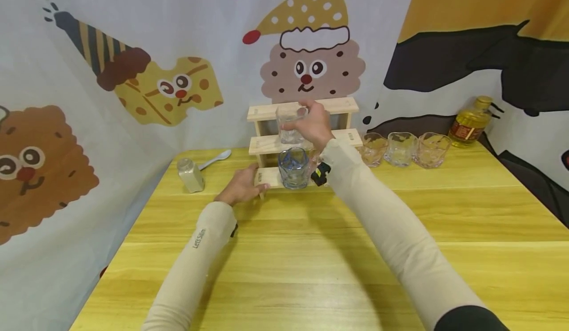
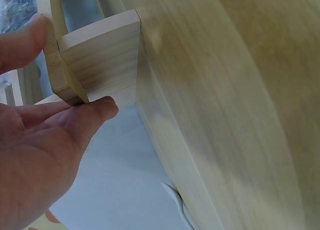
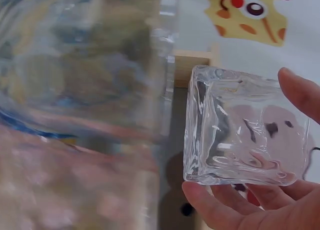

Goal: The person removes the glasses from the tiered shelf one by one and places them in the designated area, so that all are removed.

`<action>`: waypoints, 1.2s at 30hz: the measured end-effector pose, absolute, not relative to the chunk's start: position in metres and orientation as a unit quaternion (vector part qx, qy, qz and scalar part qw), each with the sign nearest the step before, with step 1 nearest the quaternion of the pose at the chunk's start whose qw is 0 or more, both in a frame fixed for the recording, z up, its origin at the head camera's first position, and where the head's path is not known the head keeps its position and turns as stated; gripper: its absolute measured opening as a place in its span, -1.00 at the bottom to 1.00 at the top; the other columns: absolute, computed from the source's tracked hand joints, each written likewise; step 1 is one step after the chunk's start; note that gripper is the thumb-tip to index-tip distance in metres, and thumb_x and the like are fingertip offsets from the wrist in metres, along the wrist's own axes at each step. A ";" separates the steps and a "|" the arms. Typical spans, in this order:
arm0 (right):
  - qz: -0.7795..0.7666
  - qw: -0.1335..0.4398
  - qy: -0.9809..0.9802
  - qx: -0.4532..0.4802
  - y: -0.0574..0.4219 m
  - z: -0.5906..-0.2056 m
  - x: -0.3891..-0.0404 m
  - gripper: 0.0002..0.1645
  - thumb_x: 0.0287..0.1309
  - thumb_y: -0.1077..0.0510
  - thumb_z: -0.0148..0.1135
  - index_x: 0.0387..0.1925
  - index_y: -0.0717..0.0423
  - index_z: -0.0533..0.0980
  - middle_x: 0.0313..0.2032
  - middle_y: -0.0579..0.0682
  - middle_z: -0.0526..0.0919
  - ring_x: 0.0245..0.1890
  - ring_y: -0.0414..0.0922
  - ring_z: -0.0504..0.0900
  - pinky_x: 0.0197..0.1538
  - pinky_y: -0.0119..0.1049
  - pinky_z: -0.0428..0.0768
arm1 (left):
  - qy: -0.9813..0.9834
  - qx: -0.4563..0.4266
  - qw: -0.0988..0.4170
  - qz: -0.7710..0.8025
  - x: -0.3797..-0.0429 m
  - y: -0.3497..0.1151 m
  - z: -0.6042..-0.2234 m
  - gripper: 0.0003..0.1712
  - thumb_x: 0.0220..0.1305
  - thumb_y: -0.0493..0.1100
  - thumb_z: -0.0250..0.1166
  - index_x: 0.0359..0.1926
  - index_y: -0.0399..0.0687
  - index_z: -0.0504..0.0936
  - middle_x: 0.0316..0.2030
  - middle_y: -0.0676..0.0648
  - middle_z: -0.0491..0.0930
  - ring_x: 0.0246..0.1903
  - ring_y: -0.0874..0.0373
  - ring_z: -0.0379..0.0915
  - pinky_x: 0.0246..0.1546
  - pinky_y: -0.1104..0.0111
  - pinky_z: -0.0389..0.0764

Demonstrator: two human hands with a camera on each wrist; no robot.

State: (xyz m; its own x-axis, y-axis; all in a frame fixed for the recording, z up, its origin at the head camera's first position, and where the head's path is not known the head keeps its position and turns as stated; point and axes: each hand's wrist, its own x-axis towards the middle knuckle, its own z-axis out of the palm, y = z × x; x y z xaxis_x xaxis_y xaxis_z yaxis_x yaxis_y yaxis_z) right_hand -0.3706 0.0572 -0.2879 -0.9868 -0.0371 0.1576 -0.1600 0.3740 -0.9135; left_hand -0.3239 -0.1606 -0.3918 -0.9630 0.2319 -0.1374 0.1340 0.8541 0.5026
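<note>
A three-tier wooden rack (image 1: pixel 262 145) stands at the back of the table. My left hand (image 1: pixel 242 185) grips the left end of its lowest shelf (image 2: pixel 100 52), thumb on one face and fingers on the other. In my right hand (image 1: pixel 316 123) is a clear square-based glass (image 3: pixel 245 125), held between thumb and fingers at the middle shelf; whether its base touches the wood I cannot tell. On the lowest shelf sits a blue-tinted glass (image 1: pixel 293 168). Beside it a pink glass (image 1: pixel 313 160) is mostly hidden behind my right wrist.
Right of the rack stand an amber-tinted glass (image 1: pixel 373 149), a clear glass (image 1: pixel 400 149) and a pinkish glass (image 1: pixel 431 150) in a row. An oil bottle (image 1: pixel 468 126) is behind them. At the left are a jar of pale powder (image 1: pixel 191 175) and a white spoon (image 1: pixel 216 158).
</note>
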 end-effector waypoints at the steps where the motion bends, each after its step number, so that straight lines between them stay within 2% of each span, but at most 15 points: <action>1: 0.555 0.057 -0.827 0.065 0.058 -0.285 -0.370 0.08 -0.06 0.08 0.62 0.48 0.02 0.28 0.28 0.08 0.51 0.18 0.05 0.53 0.13 -0.07 0.65 | 0.958 0.095 0.098 0.254 -0.324 -0.161 -0.391 -0.09 0.44 0.07 0.23 0.57 -0.19 0.00 0.47 -0.34 0.25 0.46 -0.27 0.19 0.44 -0.12 0.35; 4: 0.551 0.056 -0.830 0.074 0.062 -0.275 -0.366 0.05 -0.05 0.06 0.61 0.47 -0.01 0.30 0.24 0.04 0.52 0.10 0.01 0.55 0.05 -0.11 0.65 | 0.958 0.094 0.099 0.254 -0.324 -0.162 -0.391 -0.09 0.44 0.07 0.22 0.57 -0.19 -0.01 0.47 -0.34 0.24 0.46 -0.27 0.19 0.44 -0.12 0.34; 9: 0.543 0.044 -0.834 0.086 0.075 -0.262 -0.356 0.04 -0.06 0.04 0.61 0.46 -0.06 0.31 0.28 0.00 0.50 0.15 -0.02 0.54 0.13 -0.12 0.64 | 0.959 0.095 0.091 0.250 -0.325 -0.162 -0.391 -0.10 0.43 0.06 0.23 0.56 -0.20 0.02 0.46 -0.35 0.26 0.45 -0.27 0.20 0.45 -0.11 0.33; 13: 0.539 0.037 -0.836 0.093 0.092 -0.255 -0.347 0.01 -0.05 0.03 0.61 0.43 -0.07 0.33 0.28 0.00 0.50 0.13 -0.01 0.54 0.08 -0.10 0.62 | 0.959 0.095 0.091 0.251 -0.326 -0.161 -0.392 -0.09 0.42 0.07 0.25 0.56 -0.20 0.04 0.46 -0.35 0.27 0.46 -0.28 0.20 0.46 -0.10 0.32; 17: 0.539 0.029 -0.836 0.100 0.114 -0.251 -0.337 -0.01 -0.02 0.04 0.59 0.44 -0.09 0.32 0.34 0.00 0.46 0.18 -0.03 0.49 0.09 -0.12 0.58 | 0.959 0.094 0.095 0.248 -0.327 -0.161 -0.391 -0.08 0.42 0.08 0.24 0.56 -0.20 0.03 0.47 -0.35 0.24 0.47 -0.29 0.17 0.46 -0.11 0.30; 22: 0.524 0.022 -0.844 0.107 0.145 -0.251 -0.326 0.00 0.02 -0.03 0.56 0.47 -0.16 0.28 0.31 0.02 0.47 0.13 -0.02 0.48 0.02 -0.14 0.55 | 0.961 0.094 0.086 0.246 -0.329 -0.161 -0.390 -0.09 0.40 0.06 0.27 0.54 -0.25 0.07 0.52 -0.34 0.14 0.49 -0.29 0.12 0.50 -0.08 0.26; 26: 0.508 0.029 -0.855 0.101 0.170 -0.255 -0.318 0.02 0.04 -0.09 0.54 0.49 -0.17 0.25 0.29 0.02 0.51 0.05 -0.05 0.51 -0.11 -0.21 0.56 | 0.961 0.101 0.078 0.245 -0.330 -0.161 -0.390 -0.11 0.39 0.04 0.29 0.52 -0.32 0.13 0.49 -0.37 0.18 0.47 -0.30 0.16 0.48 -0.07 0.29; 29: 0.498 0.035 -0.862 0.091 0.188 -0.261 -0.316 0.04 0.04 -0.15 0.53 0.50 -0.18 0.24 0.32 0.02 0.49 0.05 -0.08 0.52 -0.19 -0.30 0.58 | 0.959 0.100 0.077 0.253 -0.329 -0.162 -0.392 -0.11 0.38 0.03 0.31 0.51 -0.31 0.16 0.43 -0.38 0.30 0.43 -0.30 0.24 0.45 -0.07 0.35; 33: 0.495 0.039 -0.864 0.081 0.212 -0.271 -0.315 0.03 0.07 -0.15 0.51 0.51 -0.21 0.22 0.32 0.04 0.49 0.03 -0.15 0.53 -0.19 -0.39 0.58 | 0.953 0.095 0.080 0.276 -0.329 -0.165 -0.394 -0.10 0.36 0.05 0.33 0.52 -0.26 0.16 0.43 -0.35 0.32 0.42 -0.26 0.26 0.42 -0.07 0.39; 36: 0.496 0.038 -0.864 0.074 0.229 -0.281 -0.314 0.02 0.09 -0.12 0.50 0.52 -0.18 0.22 0.30 0.02 0.52 -0.10 -0.23 0.54 -0.17 -0.46 0.57 | 0.949 0.097 0.076 0.292 -0.329 -0.168 -0.395 -0.11 0.34 0.05 0.35 0.51 -0.23 0.19 0.38 -0.34 0.39 0.37 -0.24 0.33 0.37 -0.06 0.45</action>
State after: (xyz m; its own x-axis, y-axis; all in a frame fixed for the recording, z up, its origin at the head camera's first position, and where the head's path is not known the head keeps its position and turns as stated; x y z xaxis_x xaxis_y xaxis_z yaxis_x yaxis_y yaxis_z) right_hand -0.3141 0.2285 -0.2806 -0.9862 -0.0891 0.1395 -0.1654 0.4964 -0.8522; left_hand -0.3287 -0.1679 -0.3952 -0.9695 0.2291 -0.0871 0.1407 0.8110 0.5679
